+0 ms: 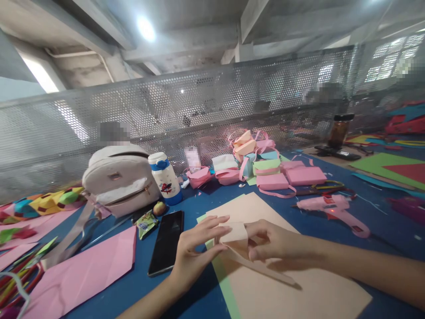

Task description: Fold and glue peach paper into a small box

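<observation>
Nearby, a phone [167,243] and glue gun [338,207] flank left grip [195,243] and right grip [277,239], both holding folded paper [235,233].

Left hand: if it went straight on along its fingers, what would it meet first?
The left hand would first meet the folded peach paper, then probably the right hand; exact depth is unclear.

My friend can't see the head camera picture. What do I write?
A left hand and right hand hold a small folded paper over a peach sheet on a blue table. A phone lies left, a pink glue gun right.
</observation>
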### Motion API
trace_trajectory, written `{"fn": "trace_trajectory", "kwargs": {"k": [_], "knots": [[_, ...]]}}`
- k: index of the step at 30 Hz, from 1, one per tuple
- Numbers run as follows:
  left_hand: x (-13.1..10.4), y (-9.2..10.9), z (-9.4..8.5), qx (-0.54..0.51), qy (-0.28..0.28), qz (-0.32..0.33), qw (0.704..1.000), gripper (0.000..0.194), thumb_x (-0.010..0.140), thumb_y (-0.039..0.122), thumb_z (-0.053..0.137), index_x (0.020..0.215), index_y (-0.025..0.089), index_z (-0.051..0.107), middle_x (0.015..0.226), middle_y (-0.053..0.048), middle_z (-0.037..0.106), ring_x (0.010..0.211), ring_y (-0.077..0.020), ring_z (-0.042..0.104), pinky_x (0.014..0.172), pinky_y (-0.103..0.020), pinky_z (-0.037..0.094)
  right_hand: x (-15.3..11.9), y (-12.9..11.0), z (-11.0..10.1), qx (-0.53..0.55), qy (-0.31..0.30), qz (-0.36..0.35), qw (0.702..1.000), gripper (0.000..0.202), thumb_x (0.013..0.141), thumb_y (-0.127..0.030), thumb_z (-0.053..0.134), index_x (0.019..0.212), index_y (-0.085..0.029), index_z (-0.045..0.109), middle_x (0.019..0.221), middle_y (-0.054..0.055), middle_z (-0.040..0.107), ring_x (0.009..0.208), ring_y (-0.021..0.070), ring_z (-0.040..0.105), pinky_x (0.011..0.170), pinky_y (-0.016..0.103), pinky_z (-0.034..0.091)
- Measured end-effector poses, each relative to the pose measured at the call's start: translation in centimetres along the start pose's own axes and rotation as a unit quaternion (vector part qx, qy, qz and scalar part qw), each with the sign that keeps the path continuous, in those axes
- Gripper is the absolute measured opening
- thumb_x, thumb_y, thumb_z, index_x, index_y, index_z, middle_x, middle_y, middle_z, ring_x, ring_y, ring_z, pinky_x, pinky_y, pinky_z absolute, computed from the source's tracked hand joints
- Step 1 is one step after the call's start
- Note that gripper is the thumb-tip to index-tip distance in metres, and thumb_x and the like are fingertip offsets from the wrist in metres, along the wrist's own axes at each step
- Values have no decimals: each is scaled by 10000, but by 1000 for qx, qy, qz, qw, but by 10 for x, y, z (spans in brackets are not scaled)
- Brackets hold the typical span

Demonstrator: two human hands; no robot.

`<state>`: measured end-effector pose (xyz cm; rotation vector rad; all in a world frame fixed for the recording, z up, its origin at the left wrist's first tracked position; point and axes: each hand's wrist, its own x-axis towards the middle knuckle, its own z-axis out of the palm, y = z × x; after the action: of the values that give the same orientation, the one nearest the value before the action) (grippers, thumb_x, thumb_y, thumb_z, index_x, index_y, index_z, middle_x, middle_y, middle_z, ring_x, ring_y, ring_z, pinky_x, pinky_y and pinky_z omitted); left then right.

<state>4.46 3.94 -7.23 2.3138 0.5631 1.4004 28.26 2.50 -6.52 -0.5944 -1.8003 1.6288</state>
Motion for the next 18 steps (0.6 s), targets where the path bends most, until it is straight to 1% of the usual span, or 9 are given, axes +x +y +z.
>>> {"fn": "trace_trajectory", "kwargs": {"k": [2,5,8,10,13,15,18], "knots": [[0,0,0,-2,8,-8,1000,302,844,264,770,1145,286,761,1172,-83,767,1098,-233,730,1009,-337,554,0,0,-2,-59,20,-8,998,388,772,-519,796,702,-165,654,782,-16,496,782,158,451,726,259,362],[-1,0,0,-7,12,-15,1000,288,839,235,775,1123,276,769,1165,-87,770,1098,-237,730,980,-324,569,1,0,-3,-134,31,-29,990,442,734,-608,789,750,-175,700,834,11,547,842,195,492,814,300,401],[-1,1,0,-5,15,-12,1000,283,834,192,776,1106,268,774,1181,-93,763,1089,-237,733,957,-312,579,2,-4,-3,-170,29,-32,984,494,738,-666,754,844,-184,741,907,37,589,893,219,524,869,334,426],[-1,2,-1,4,14,-7,1000,272,840,155,762,1089,263,780,1203,-99,753,1089,-236,732,941,-306,585,2,-7,-3,-189,19,-36,981,506,744,-667,749,921,-194,754,965,50,603,925,229,542,887,349,438],[0,2,-1,26,10,4,1000,255,852,119,738,1056,263,791,1214,-99,747,1073,-232,735,912,-300,591,1,-11,-4,-232,7,-64,971,519,739,-596,795,1097,-224,733,1077,69,596,1041,253,546,959,379,425],[0,2,-2,39,8,10,999,251,855,115,734,1046,267,793,1200,-96,752,1047,-228,741,888,-298,594,0,-11,-4,-269,19,-75,960,517,749,-511,816,1166,-225,706,1085,72,569,1067,251,537,973,383,426],[1,3,-2,57,9,17,998,246,864,121,724,1049,267,792,1188,-96,755,1023,-226,743,858,-296,595,-1,-11,-6,-313,44,-79,945,357,795,-369,788,1102,-201,715,1010,54,529,988,216,540,927,354,460]]}}
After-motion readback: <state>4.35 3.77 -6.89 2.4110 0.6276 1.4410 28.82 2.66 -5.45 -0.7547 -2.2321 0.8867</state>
